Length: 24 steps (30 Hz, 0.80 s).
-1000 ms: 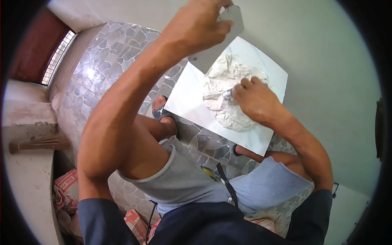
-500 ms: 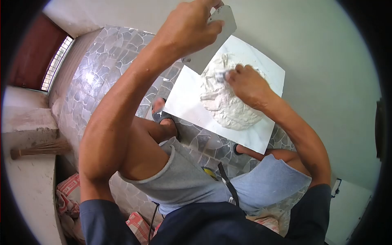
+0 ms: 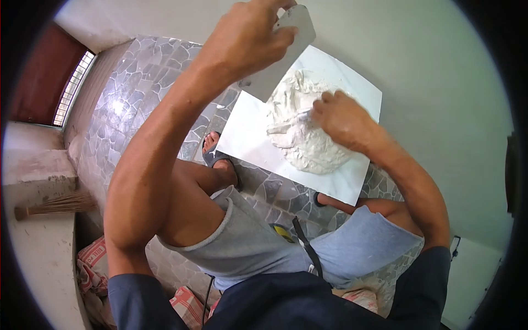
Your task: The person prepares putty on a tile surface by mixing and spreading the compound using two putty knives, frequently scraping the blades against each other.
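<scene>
Above a mound of white paste [image 3: 313, 144], the left hand [image 3: 252, 43] is gripping one flat grey plate [image 3: 275, 74], thumb and fingers clamping it near its edge, apparently so that the broad face is staying free. Across from it, the right hand [image 3: 344, 120] is closing its curled fingers on one small grey blade [image 3: 304, 116], most of which is hiding beneath the knuckles.

The single mound is sitting on one white marble-patterned panel [image 3: 245, 132], which is lying ahead of the parted knees, probably to be keeping the paste within reach of both hands; its support is not showing. Two dark sandals [image 3: 210, 159] are flanking the panel's near side on the stone-patterned floor [image 3: 132, 99]. One broom [image 3: 60, 204] and at least three red-printed sacks [image 3: 190, 307] are lying nearer the camera's lower edges.
</scene>
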### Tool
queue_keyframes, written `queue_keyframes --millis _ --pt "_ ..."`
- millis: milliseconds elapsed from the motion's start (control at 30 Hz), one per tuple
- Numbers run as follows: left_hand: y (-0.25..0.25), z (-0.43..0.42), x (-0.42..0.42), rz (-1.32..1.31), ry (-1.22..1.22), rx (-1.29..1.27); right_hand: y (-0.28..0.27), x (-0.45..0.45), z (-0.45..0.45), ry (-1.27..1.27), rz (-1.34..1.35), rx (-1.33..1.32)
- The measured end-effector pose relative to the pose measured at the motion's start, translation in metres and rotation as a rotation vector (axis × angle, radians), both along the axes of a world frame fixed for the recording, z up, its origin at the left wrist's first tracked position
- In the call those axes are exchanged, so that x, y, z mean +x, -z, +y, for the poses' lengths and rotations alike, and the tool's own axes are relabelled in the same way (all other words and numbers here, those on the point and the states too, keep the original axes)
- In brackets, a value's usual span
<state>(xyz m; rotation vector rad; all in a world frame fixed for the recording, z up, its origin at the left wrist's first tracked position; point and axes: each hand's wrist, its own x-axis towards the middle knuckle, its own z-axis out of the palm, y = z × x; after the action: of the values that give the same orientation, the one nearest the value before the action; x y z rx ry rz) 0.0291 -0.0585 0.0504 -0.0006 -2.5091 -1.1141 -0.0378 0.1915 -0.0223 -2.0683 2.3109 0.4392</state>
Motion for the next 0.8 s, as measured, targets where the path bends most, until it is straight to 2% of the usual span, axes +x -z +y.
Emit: queue_keyframes --millis 33,67,100,200,233,267,333,367,433,467,500,600,733,800 --pt "0.006 0.000 -0.003 0.087 0.004 -0.026 -0.010 -0.003 -0.006 0.028 0.033 -0.003" --pt "0.008 0.000 -0.007 0.059 0.005 -0.023 -0.016 -0.009 -0.010 0.057 0.070 -0.010" --pt "0.007 0.000 -0.008 0.031 0.004 -0.021 -0.006 -0.015 -0.013 0.074 0.115 -0.086" --pt "-0.021 0.008 0.002 -0.133 -0.002 0.006 0.035 -0.021 -0.010 0.026 0.207 -0.049" --pt "-0.028 0.010 0.006 -0.208 -0.007 0.024 0.038 -0.016 -0.006 -0.036 0.117 -0.072" --pt "-0.024 0.008 0.007 -0.196 -0.004 0.030 0.039 -0.016 -0.003 -0.024 0.082 -0.048" --pt "-0.019 0.007 0.005 -0.164 0.016 0.040 0.006 -0.012 -0.005 0.013 0.020 0.000" --pt "-0.013 0.005 0.001 -0.122 0.012 0.014 -0.003 -0.016 -0.008 0.056 0.010 -0.083" --pt "-0.003 0.002 -0.006 -0.032 -0.001 -0.044 0.005 -0.027 -0.015 0.095 0.100 -0.145" --pt "-0.005 0.003 -0.006 -0.085 -0.005 -0.001 0.013 -0.032 -0.019 0.111 0.148 -0.177" --pt "-0.016 0.009 0.000 -0.141 -0.009 0.042 0.025 -0.033 -0.021 0.147 0.161 -0.082" --pt "-0.025 0.011 0.006 -0.214 0.003 0.069 0.049 -0.023 -0.009 0.040 0.097 0.012" --pt "-0.015 0.009 0.002 -0.177 -0.008 0.060 0.002 -0.022 -0.015 0.051 0.115 -0.100" --pt "-0.019 0.011 0.001 -0.178 -0.010 0.018 0.006 -0.026 -0.024 0.068 0.128 -0.151"
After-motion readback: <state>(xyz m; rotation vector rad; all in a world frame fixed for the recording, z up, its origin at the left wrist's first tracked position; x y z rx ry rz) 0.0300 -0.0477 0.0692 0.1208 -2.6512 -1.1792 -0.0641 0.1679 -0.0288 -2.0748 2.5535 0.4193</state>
